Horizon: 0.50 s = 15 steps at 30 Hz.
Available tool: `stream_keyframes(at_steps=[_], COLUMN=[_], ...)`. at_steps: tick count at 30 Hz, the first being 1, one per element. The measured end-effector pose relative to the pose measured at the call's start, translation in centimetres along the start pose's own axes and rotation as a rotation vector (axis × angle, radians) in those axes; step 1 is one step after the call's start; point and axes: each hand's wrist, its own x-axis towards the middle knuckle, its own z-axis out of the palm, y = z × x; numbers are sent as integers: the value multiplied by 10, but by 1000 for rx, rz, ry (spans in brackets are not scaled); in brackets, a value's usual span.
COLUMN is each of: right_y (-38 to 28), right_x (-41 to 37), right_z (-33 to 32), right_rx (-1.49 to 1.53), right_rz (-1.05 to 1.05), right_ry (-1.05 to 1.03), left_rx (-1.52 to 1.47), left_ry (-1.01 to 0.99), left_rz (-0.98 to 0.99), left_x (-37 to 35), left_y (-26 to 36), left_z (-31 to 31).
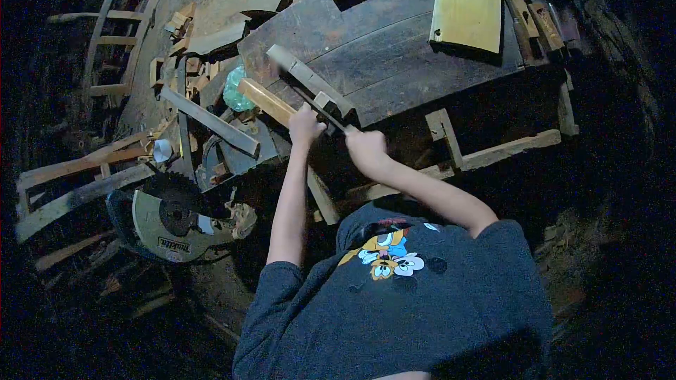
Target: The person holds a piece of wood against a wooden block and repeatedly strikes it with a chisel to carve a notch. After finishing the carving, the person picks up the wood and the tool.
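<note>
My left hand (304, 127) is closed around a pale wooden strip (262, 100) that slants across the near corner of a dark workbench (401, 63). Just to its right, my right hand (366, 146) grips the thin dark handle of a tool (331, 116). The tool's far end lies against a long grey wooden block (306, 77) on the bench and is blurred, so I cannot tell what kind of tool it is. Both arms reach forward from my grey printed T-shirt.
A yellowish board (466, 8) lies at the bench's far right, with wooden hand tools (539, 17) beside it. A circular saw (172, 222) sits on the floor at left among offcuts and planks (208, 119). A teal bag (236, 95) lies near the bench corner. The surroundings are dark.
</note>
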Motion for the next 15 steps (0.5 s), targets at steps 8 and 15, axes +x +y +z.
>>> stream_keyframes(at_steps=[8,15], right_y=[9,33], right_x=[7,-42], right_z=[11,-27], right_rx=[-300,-380], right_rz=[-278,-274], right_ry=[73,-33], left_rx=[73,-47], left_ry=[-13,27], left_rz=[67,53], left_x=[3,-2], left_y=[5,2], left_z=[-7,-6])
